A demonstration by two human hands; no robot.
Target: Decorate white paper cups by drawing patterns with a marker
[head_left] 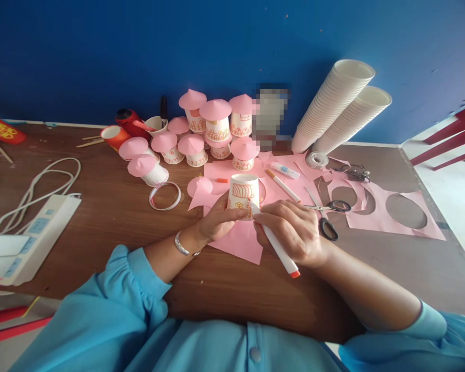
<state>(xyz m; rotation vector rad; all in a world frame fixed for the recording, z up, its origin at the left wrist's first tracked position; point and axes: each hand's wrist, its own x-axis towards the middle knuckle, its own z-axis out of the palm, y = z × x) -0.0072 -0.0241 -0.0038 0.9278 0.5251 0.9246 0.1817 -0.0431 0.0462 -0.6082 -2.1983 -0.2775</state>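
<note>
My left hand (218,219) is closed round a white paper cup (243,192), which is upside down with orange and yellow drawings on its side. In my right hand (292,230) is a white marker with an orange end (279,249), its tip at the lower part of the cup's drawing. Pink paper (248,242) lies under both hands. Just beyond the cup is a small orange marker cap (222,180), close to a pink paper cone (200,187). A second marker (282,186) and a glue stick (285,170) lie to the right.
Several decorated cups with pink cone roofs (216,124) stand at the back. Two tall stacks of paper cups (333,103) lean on the blue wall. Black-handled scissors (327,217) lie right, a tape roll (165,196) left. A power strip (42,237) and cable are far left.
</note>
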